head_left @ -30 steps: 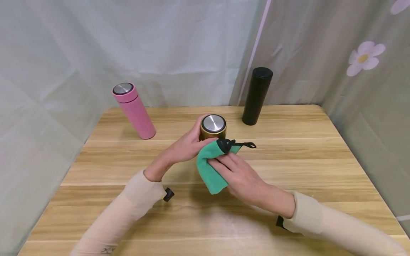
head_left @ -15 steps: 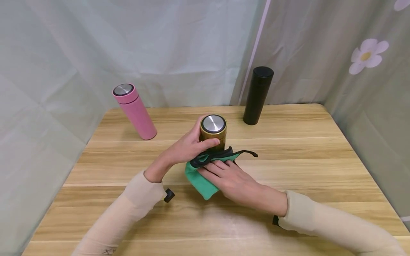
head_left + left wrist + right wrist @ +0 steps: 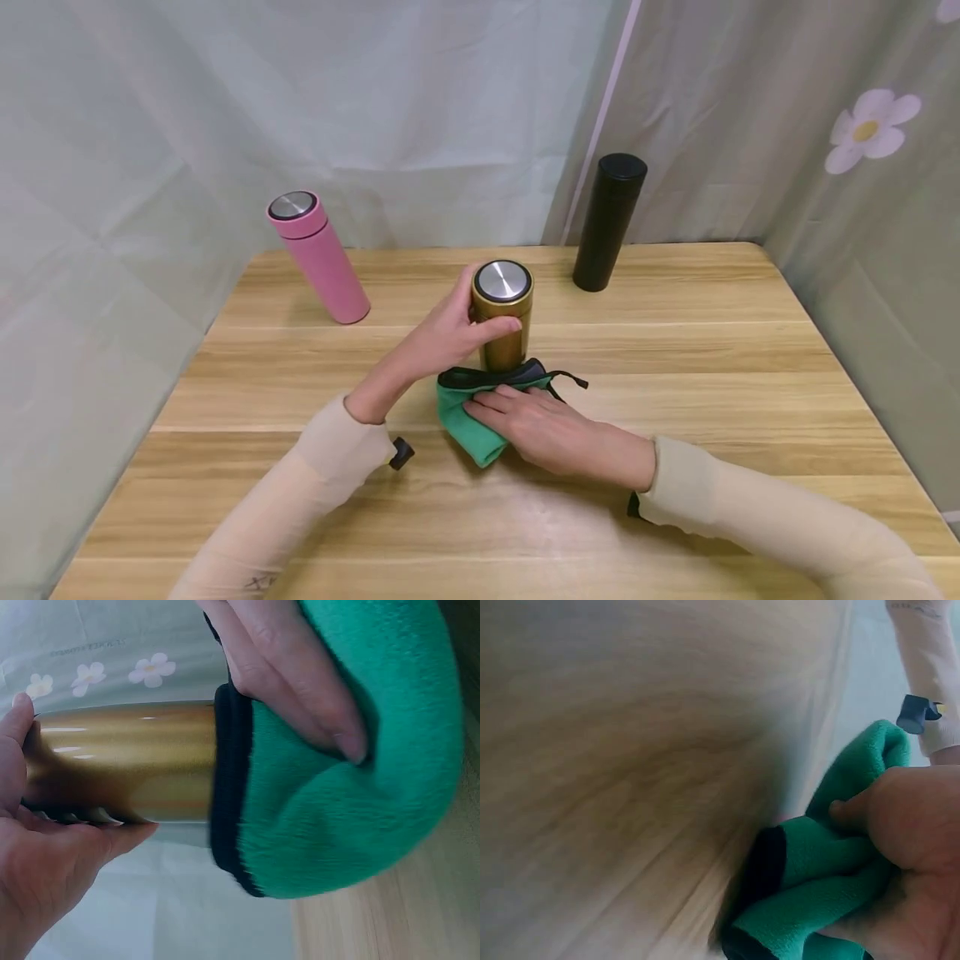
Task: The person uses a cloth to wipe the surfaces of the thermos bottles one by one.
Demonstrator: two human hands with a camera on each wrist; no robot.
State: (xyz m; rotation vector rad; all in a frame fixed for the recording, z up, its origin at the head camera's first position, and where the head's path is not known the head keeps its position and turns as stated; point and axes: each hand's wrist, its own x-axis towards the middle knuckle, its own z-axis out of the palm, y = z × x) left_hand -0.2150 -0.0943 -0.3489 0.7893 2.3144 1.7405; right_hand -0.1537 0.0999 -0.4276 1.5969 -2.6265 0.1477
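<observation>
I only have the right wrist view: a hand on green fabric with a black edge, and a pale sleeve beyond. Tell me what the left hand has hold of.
Observer: In the head view, the left hand grips a gold bottle.
Operator: Report where that bottle's lower end is.
Observer: In the left wrist view, it is hidden at the black rim of the green pouch; I can't tell how far inside it goes, if at all.
Operator: Name whatever else stands on the table.
Observer: A pink bottle toward the back left and a black bottle toward the back right.
</observation>
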